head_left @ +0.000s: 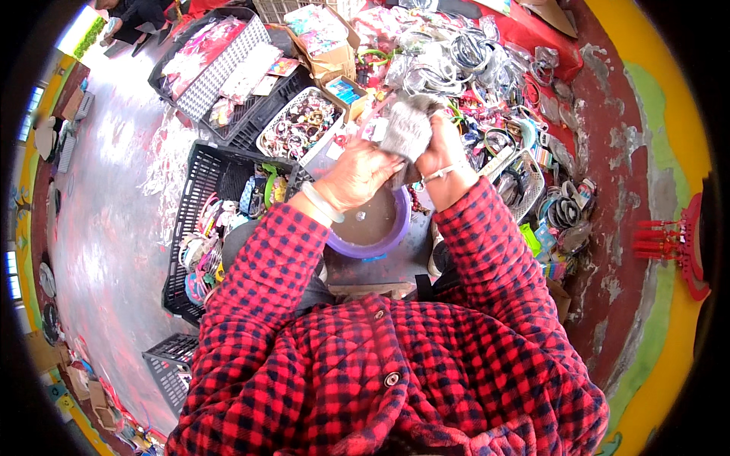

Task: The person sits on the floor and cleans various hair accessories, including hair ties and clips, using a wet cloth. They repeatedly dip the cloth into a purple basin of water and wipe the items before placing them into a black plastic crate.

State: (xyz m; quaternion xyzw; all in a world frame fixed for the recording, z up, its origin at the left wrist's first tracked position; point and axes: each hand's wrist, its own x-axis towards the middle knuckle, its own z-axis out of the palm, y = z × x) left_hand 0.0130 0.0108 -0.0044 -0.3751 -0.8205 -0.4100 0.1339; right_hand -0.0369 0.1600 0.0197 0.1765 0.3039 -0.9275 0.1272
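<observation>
A grey, soft-looking cloth (408,131) is bunched up in front of me, and its exact kind is hard to make out. My right hand (442,150) grips its right side, the fingers partly hidden behind it. On the lower left edge, my left hand (356,176) pinches the same cloth with bent fingers. Both hands are raised over a purple basin (397,232) that holds murky brownish liquid. A small pale bit floats in it. The basin stands on the floor between my feet, its far side covered by my hands and the cloth.
To the left is a black crate (182,235) of colourful hair accessories. Beyond it, a white tray (268,156) holds small trinkets beside a cardboard box (334,61). Heaped bagged headbands (456,57) spread far right, near a white basket (530,199). Another person (133,19) is at the far left.
</observation>
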